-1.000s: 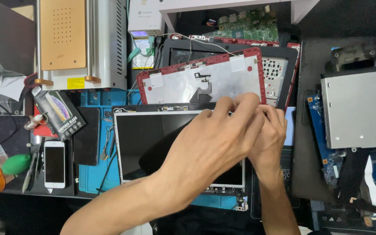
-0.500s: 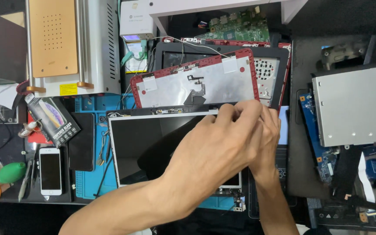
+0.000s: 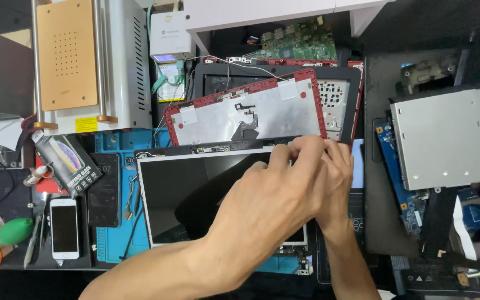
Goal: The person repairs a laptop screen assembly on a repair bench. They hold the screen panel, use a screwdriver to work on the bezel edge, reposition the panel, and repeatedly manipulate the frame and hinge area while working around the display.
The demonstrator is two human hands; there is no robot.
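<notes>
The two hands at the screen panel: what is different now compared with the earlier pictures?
Little changed. The left hand and right hand stay together at the top right corner of the screen panel, fingertips pinching its edge; they shifted only slightly. The camera view drifted a little. The red lid, white phone and silver drive lie as before.

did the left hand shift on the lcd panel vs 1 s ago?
No real shift. The left hand stays over the top right corner of the LCD panel, fingertips beside the right hand, just below the red lid. Only the camera view moved.
</notes>
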